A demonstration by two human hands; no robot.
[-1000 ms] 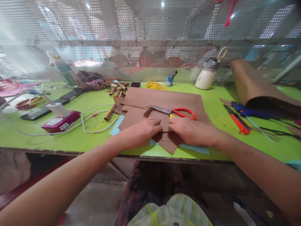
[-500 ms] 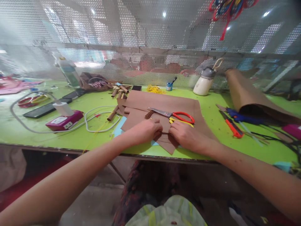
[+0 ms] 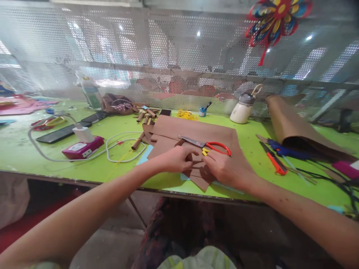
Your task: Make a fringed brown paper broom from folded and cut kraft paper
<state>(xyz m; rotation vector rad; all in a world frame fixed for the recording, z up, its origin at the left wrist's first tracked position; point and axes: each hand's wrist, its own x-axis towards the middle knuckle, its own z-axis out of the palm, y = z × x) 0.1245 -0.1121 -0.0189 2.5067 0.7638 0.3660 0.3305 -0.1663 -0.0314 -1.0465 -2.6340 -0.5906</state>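
Note:
My left hand [image 3: 181, 158] and my right hand [image 3: 220, 166] face each other near the table's front edge. Between them, a thin rolled strip of brown paper [image 3: 198, 163] is pinched by the fingers of both. Under this lies a loose piece of brown paper [image 3: 201, 181] with its corner toward me. A pair of scissors [image 3: 193, 141] with red and yellow handles rests just beyond my fingers, blades pointing left. It lies on a large brown paper sheet [image 3: 193, 127]. By the blades there is a small bundle of dark brown strips [image 3: 180, 143], partly covered.
Left stands a purple power adapter [image 3: 84, 147] with a white cable [image 3: 123, 160] looping across the green table [image 3: 123, 172]. Several paper rolls [image 3: 147, 117] lie behind. At right are a red cutter [image 3: 276, 162], a blue glue gun [image 3: 287, 149], rolled brown paper [image 3: 288, 123] and a flask [image 3: 241, 108].
My camera view has tilted up slightly, so the table sits lower in view. My fingers have lifted and parted a little at the strip; the scissors stay beside them.

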